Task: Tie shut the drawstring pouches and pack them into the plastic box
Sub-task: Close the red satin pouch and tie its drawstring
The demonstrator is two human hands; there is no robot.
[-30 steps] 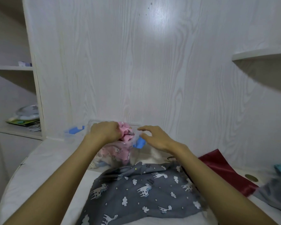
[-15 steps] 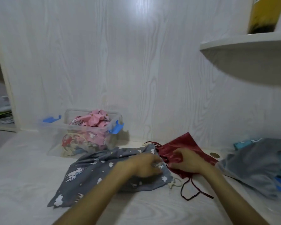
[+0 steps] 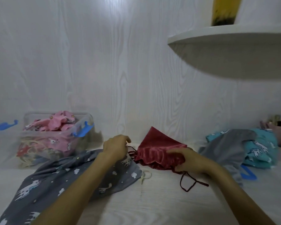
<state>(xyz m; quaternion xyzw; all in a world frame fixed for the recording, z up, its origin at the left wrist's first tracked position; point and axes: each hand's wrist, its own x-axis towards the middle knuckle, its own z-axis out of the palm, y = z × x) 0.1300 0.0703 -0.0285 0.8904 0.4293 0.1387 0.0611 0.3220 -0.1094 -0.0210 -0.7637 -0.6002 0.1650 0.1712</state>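
Since half a second ago, both hands part: left hand (image 3: 116, 147) pinches the cord, right hand (image 3: 187, 159) grips the red satin pouch (image 3: 156, 147); slick fabric may slip.

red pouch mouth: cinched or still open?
Partly cinched, not tied. The red pouch is gathered into pleats at its mouth; the left hand pulls one cord, the right hand grips the gathered edge.

Glossy, satin-like red cloth makes up the pouch (image 3: 159, 151) under the right fingers (image 3: 177, 151); its cord (image 3: 190, 184) looks like matt twisted string. Beneath the left fingers (image 3: 120, 143) lies matt printed grey fabric (image 3: 71, 181). The box (image 3: 55, 143) beyond them is clear, smooth plastic; the tabletop (image 3: 152, 200) shows pale wood grain.
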